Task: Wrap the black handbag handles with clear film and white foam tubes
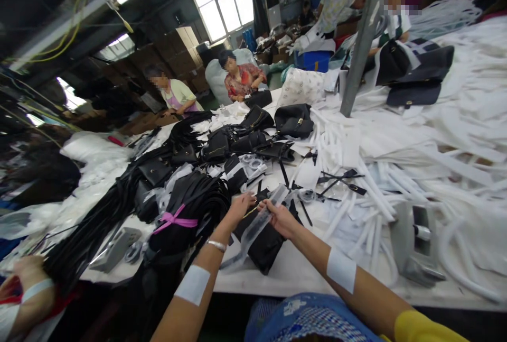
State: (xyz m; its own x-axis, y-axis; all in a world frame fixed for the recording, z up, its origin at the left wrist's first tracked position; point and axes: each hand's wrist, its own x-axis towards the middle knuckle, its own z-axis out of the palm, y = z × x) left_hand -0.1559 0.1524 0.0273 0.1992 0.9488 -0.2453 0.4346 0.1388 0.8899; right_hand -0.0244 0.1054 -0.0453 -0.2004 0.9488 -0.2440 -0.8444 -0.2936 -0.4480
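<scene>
A small black bag (267,247) with a gold-coloured zipper lies tilted on the table right in front of me. Across it runs a clear plastic strip (257,225), slack toward its lower left end. My right hand (280,218) pinches the strip near the bag's upper edge, thumb against fingers. At the zipper end, my left hand (241,207) has its fingers curled at the bag's top edge; its fingertips are partly hidden. Close by on the left is a thick bundle of black straps (206,194), tied with a pink ribbon (176,219).
More black bags (293,120) lie across the table. White foam strips (368,215) cover the right side. Grey tape dispensers stand at right (415,241) and left (114,249). A metal post (358,62) rises at the back. Co-workers sit opposite; another person's hand (29,276) is at lower left.
</scene>
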